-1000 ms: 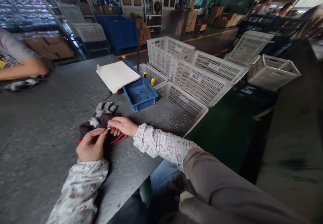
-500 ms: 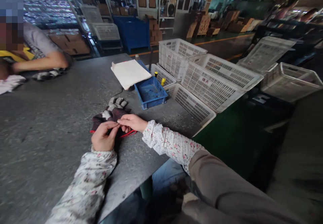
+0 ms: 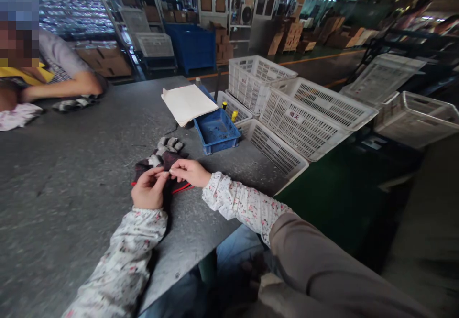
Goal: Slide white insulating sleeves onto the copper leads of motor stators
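Observation:
My left hand and my right hand meet fingertip to fingertip above the grey table. Both are closed in a pinch, thumbs against forefingers. Whatever lies between the fingertips is too small to make out. Just behind and partly beneath them are dark work gloves with pale grey fingers and a red cuff edge; my hands cover part of these. Floral sleeve covers reach down to both wrists.
A blue tray stands beyond my right hand, with white sheets partly over it. White plastic crates are stacked along the table's right side. Across the table at left, a person's forearm rests near more gloves.
The view has shifted slightly, so the table and crates sit a little further right. My hands keep the same pinched pose, fingertips together, with only a small shift over the gloves.

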The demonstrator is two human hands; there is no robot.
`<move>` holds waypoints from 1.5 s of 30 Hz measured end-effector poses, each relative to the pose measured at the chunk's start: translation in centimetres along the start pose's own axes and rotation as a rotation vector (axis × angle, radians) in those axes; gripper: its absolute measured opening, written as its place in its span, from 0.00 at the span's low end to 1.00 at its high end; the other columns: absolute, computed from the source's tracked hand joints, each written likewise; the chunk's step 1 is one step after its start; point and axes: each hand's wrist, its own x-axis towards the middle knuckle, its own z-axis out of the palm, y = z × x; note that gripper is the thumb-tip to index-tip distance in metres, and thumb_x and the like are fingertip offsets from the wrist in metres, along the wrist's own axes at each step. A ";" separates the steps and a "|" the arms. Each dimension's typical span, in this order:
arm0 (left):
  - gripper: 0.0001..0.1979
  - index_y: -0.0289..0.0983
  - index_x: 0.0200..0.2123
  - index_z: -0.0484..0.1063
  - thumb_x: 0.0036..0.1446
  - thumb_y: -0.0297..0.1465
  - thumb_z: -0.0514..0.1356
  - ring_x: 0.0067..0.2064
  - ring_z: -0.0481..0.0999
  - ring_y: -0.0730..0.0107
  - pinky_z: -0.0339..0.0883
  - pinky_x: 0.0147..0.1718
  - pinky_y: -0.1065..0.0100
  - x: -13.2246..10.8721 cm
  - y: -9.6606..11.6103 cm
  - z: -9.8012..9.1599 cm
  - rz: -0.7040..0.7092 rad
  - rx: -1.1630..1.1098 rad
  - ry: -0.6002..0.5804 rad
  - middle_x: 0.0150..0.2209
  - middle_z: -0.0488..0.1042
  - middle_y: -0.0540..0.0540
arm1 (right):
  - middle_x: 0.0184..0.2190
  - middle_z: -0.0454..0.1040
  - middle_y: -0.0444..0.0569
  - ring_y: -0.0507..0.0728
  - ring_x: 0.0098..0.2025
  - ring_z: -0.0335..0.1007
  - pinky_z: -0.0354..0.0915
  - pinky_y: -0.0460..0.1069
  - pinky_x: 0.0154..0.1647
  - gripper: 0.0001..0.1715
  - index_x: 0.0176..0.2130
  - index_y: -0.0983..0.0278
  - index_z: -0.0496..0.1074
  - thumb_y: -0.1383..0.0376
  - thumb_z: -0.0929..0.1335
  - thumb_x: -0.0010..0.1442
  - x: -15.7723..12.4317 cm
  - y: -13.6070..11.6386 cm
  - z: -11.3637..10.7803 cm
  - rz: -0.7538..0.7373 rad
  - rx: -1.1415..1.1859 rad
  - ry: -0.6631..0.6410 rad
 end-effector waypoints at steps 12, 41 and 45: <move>0.24 0.36 0.26 0.73 0.36 0.49 0.74 0.24 0.78 0.72 0.77 0.29 0.69 0.5 -0.6 -0.1 -0.174 -0.184 -0.121 0.25 0.80 0.47 | 0.32 0.75 0.43 0.50 0.36 0.69 0.65 0.45 0.42 0.08 0.31 0.65 0.74 0.67 0.73 0.62 -0.3 0.4 -0.1 -0.191 -0.209 0.121; 0.16 0.40 0.26 0.80 0.49 0.47 0.69 0.30 0.79 0.68 0.76 0.35 0.68 1.2 0.0 -2.1 0.229 0.155 -0.245 0.27 0.81 0.47 | 0.25 0.71 0.39 0.47 0.26 0.66 0.67 0.43 0.33 0.06 0.32 0.65 0.70 0.72 0.70 0.61 -0.2 -0.1 -0.2 0.012 -0.026 -0.048; 0.19 0.39 0.25 0.78 0.44 0.50 0.69 0.26 0.76 0.70 0.73 0.29 0.69 1.2 -0.1 -1.7 0.065 0.131 -0.180 0.24 0.79 0.48 | 0.29 0.74 0.42 0.49 0.32 0.69 0.67 0.45 0.40 0.07 0.30 0.64 0.71 0.73 0.72 0.59 -0.6 -0.4 0.1 -0.161 -0.220 0.048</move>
